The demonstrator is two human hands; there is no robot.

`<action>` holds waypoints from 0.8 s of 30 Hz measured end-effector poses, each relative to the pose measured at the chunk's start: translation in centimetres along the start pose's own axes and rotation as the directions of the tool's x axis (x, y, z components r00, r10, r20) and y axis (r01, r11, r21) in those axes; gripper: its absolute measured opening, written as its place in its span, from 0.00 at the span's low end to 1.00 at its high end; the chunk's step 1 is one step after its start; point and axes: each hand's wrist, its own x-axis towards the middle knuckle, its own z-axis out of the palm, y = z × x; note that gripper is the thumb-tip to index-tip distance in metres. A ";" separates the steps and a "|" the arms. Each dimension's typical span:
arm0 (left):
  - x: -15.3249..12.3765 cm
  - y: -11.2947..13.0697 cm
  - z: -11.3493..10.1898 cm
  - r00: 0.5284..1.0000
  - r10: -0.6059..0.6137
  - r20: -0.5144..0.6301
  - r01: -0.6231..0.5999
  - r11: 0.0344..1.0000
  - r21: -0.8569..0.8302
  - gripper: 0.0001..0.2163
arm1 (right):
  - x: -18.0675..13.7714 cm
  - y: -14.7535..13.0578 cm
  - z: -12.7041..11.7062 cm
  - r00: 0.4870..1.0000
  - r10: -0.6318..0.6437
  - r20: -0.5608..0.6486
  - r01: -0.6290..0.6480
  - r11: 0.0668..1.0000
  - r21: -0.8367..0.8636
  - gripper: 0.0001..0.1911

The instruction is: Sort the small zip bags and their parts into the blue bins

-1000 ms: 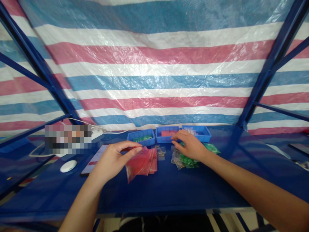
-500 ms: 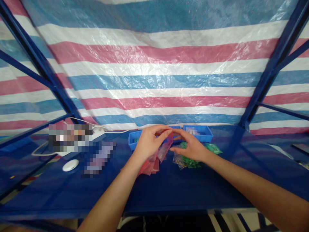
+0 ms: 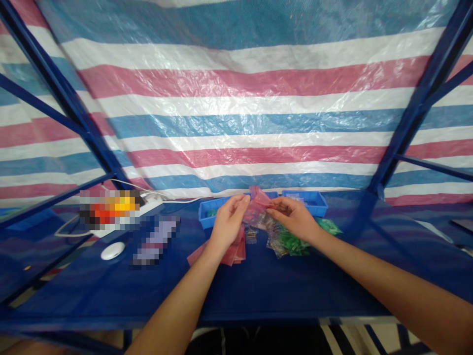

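A thin pink see-through plastic bag (image 3: 258, 203) is stretched between my two hands above the table. My left hand (image 3: 228, 221) is closed, thumb against fingers, at the bag's left edge. My right hand (image 3: 295, 219) pinches its right side between thumb and fingertips. Under my left wrist lies a fanned pile of pink bags (image 3: 236, 254). A small clear packet (image 3: 251, 235) rests on the table between the hands. Beneath my right hand are clear packets (image 3: 275, 244) with small contents too fine to make out, beside a heap of green packets (image 3: 294, 242).
Blue bins stand along the back: a left bin (image 3: 207, 213), a right bin (image 3: 314, 203) with pale packets, and another partly hidden behind my hands. To the left are a white rounded object (image 3: 113, 251), a power strip (image 3: 148, 209) with cables, and blurred-out items. Blue frame posts flank the table.
The pink bag has been raised and spread wider between my hands, which have moved slightly apart. My right fingers have closed on it. The small clear packet on the table has come into sight.
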 end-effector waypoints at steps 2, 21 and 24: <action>-0.3 -0.3 -0.2 0.999 -0.026 0.029 0.023 0.997 0.068 0.20 | 0.2 0.5 -0.1 1.000 0.007 -0.025 -0.006 0.999 0.033 0.15; -0.6 -0.1 -0.1 0.981 -0.044 0.189 0.034 0.998 0.060 0.17 | -0.2 -0.8 -0.3 0.998 -0.055 -0.010 0.053 0.989 -0.140 0.19; -0.9 0.2 0.0 0.990 0.014 0.144 -0.026 0.996 0.085 0.15 | -0.3 -1.7 -0.3 0.989 -0.139 0.050 0.147 0.960 -0.240 0.15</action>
